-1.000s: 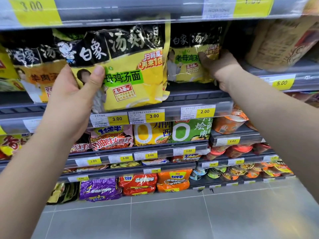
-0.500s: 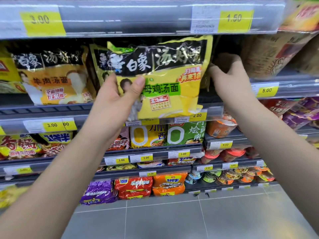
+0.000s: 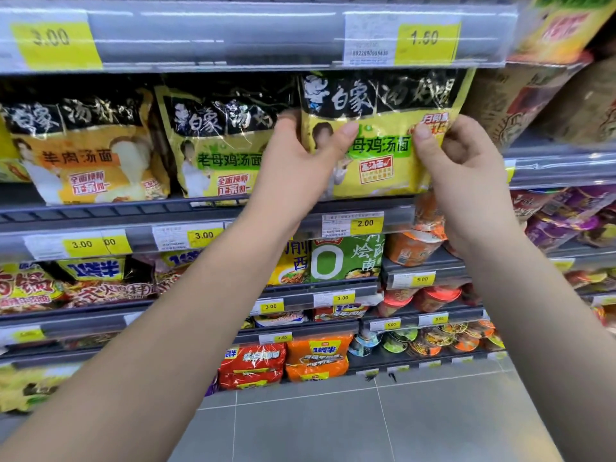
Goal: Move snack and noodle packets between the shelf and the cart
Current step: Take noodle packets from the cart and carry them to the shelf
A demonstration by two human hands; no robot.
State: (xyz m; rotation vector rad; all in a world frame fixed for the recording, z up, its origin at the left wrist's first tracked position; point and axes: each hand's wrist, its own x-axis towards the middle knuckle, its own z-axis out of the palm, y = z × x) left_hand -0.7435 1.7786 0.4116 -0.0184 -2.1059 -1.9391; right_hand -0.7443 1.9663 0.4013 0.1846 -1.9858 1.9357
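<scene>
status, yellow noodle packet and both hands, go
Left hand and right hand both grip the yellow noodle packet. Packet upright at the shelf front, beside a matching packet. Nothing in the way.
</scene>
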